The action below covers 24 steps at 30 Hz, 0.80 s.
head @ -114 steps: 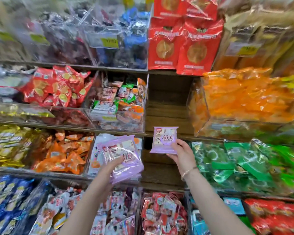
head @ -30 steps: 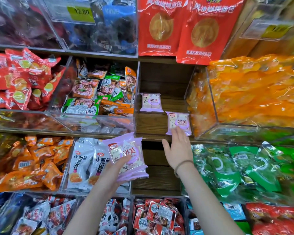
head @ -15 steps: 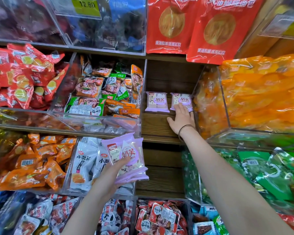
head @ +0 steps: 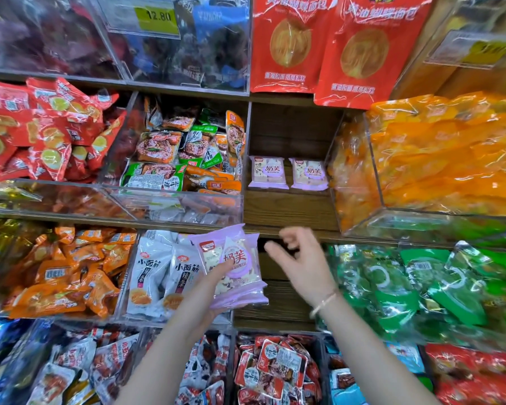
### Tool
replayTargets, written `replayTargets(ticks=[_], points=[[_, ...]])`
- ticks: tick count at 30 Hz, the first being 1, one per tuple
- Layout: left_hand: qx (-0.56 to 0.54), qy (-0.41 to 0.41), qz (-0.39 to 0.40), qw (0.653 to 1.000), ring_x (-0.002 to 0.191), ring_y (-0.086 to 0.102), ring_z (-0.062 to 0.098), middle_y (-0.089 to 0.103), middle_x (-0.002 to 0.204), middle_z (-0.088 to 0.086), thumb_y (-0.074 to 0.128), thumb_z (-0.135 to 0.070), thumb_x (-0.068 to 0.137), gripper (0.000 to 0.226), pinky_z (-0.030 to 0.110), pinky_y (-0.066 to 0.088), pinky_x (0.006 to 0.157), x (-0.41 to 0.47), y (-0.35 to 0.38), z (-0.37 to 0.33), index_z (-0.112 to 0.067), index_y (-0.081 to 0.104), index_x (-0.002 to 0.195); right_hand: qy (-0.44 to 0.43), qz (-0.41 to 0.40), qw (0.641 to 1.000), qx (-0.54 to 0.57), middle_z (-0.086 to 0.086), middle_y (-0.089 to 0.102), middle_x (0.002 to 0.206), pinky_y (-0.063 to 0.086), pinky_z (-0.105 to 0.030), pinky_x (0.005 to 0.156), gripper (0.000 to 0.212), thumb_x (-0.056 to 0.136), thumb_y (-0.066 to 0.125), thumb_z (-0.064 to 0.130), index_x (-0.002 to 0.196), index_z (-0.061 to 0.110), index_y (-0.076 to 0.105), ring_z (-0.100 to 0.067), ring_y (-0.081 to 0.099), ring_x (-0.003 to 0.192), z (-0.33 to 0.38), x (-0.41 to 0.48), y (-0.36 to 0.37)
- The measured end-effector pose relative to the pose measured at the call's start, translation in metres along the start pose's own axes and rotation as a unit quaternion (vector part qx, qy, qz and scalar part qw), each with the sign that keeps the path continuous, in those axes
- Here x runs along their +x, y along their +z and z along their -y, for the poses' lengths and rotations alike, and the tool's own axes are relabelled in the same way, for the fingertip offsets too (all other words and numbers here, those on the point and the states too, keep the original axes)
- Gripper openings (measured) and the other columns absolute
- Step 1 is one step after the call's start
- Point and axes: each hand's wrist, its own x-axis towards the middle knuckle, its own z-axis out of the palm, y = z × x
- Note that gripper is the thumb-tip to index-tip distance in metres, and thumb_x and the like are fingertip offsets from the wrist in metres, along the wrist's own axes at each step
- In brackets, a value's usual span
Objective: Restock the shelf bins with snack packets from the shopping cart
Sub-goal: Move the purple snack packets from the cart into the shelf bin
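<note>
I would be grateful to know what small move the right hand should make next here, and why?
Probably the right hand should pinch the top packet off the purple stack that the left hand holds. It is empty and just beside the stack, and the wooden shelf holds only two purple packets at its back, with bare board in front.

A packet stack (head: 237,264) is gripped by the left hand (head: 209,289), nothing by the right hand (head: 300,263); two packets (head: 268,172) are seen on the shelf (head: 287,210).

Place: snack shop aisle
Evidence: clear shelf bins (head: 184,206) heaped with packets; yellow price tag (head: 157,20) "12.80"; wooden shelving (head: 289,211)
</note>
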Motion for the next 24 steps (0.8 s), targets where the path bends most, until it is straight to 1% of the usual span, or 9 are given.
replayTargets(ticks=[3, 5, 7, 9, 11, 13, 15, 19, 24], points=[[0.017, 0.006, 0.033, 0.999, 0.109, 0.041, 0.005, 0.036, 0.139, -0.008, 0.071, -0.06, 0.053, 0.055, 0.023, 0.05, 0.063, -0.01, 0.01, 0.003, -0.042, 0.058, 0.103, 0.073, 0.08, 0.993, 0.038, 0.006, 0.048, 0.088, 0.041, -0.013, 0.066, 0.033, 0.077, 0.068, 0.048, 0.091, 0.023, 0.052, -0.004, 0.045, 0.075, 0.001, -0.035, 0.02], [0.033, 0.006, 0.039, 0.999, 0.121, 0.037, 0.009, 0.034, 0.147, -0.006, 0.072, -0.063, 0.054, 0.052, 0.028, 0.05, 0.081, -0.015, 0.012, 0.007, -0.045, 0.058, 0.1, 0.099, 0.083, 0.989, 0.07, 0.003, 0.047, 0.083, 0.043, -0.019, 0.066, 0.031, 0.078, 0.07, 0.042, 0.09, 0.018, 0.053, -0.006, 0.044, 0.071, -0.001, -0.046, 0.024], [0.044, 0.012, 0.044, 0.998, 0.129, 0.038, 0.014, 0.034, 0.151, -0.004, 0.074, -0.067, 0.053, 0.059, 0.035, 0.047, 0.09, -0.018, 0.012, 0.013, -0.045, 0.058, 0.105, 0.119, 0.091, 0.984, 0.099, 0.001, 0.052, 0.083, 0.046, -0.022, 0.069, 0.026, 0.081, 0.068, 0.039, 0.091, 0.019, 0.054, -0.008, 0.049, 0.073, -0.002, -0.052, 0.024], [0.043, 0.011, 0.01, 0.999, 0.129, 0.047, 0.027, 0.038, 0.15, 0.013, 0.076, -0.067, 0.048, 0.084, 0.032, 0.052, 0.08, -0.019, 0.009, 0.018, -0.03, 0.058, 0.121, 0.13, 0.084, 0.979, 0.132, -0.001, 0.059, 0.083, 0.048, -0.025, 0.071, 0.022, 0.084, 0.065, 0.034, 0.092, 0.015, 0.058, -0.011, 0.054, 0.075, -0.003, -0.057, 0.023], [0.038, -0.002, 0.021, 0.999, 0.13, 0.042, 0.041, 0.039, 0.145, 0.023, 0.078, -0.066, 0.052, 0.096, 0.037, 0.053, 0.084, -0.019, 0.006, 0.022, -0.024, 0.052, 0.134, 0.136, 0.072, 0.977, 0.15, -0.004, 0.063, 0.081, 0.048, -0.025, 0.069, 0.021, 0.088, 0.061, 0.031, 0.09, 0.01, 0.061, -0.011, 0.056, 0.072, -0.004, -0.06, 0.022], [0.036, -0.005, 0.066, 0.997, 0.12, 0.058, 0.024, 0.06, 0.133, 0.005, 0.077, -0.072, 0.052, 0.091, 0.041, 0.051, 0.089, -0.02, 0.005, 0.021, -0.032, 0.055, 0.13, 0.149, 0.062, 0.972, 0.17, -0.01, 0.066, 0.083, 0.05, -0.028, 0.068, 0.023, 0.091, 0.058, 0.028, 0.089, 0.006, 0.062, -0.013, 0.059, 0.07, -0.006, -0.06, 0.02], [0.048, 0.007, 0.072, 0.996, 0.113, 0.059, 0.01, 0.062, 0.125, -0.011, 0.075, -0.077, 0.049, 0.087, 0.04, 0.052, 0.087, -0.02, 0.002, 0.02, -0.039, 0.056, 0.124, 0.168, 0.049, 0.962, 0.207, -0.006, 0.066, 0.081, 0.05, -0.023, 0.064, 0.019, 0.092, 0.056, 0.025, 0.089, 0.007, 0.062, -0.009, 0.06, 0.065, -0.01, -0.058, 0.018], [0.026, 0.0, 0.014, 1.0, 0.134, 0.042, 0.025, 0.042, 0.148, -0.003, 0.069, -0.058, 0.074, 0.079, 0.054, 0.04, 0.105, -0.009, -0.01, 0.021, -0.029, 0.041, 0.142, 0.233, -0.031, 0.929, 0.286, -0.004, 0.062, 0.071, 0.049, -0.023, 0.061, 0.014, 0.093, 0.056, 0.022, 0.087, 0.01, 0.06, -0.01, 0.055, 0.059, -0.018, -0.037, 0.013], [0.006, 0.001, -0.036, 0.999, 0.129, 0.046, 0.022, 0.045, 0.146, -0.001, 0.059, -0.036, 0.092, 0.057, 0.044, 0.053, 0.09, -0.004, -0.03, 0.014, -0.028, 0.039, 0.144, 0.246, -0.109, 0.929, 0.255, -0.001, 0.06, 0.073, 0.046, -0.022, 0.06, 0.016, 0.092, 0.056, 0.028, 0.09, 0.013, 0.06, -0.009, 0.052, 0.061, -0.02, 0.018, 0.008]])
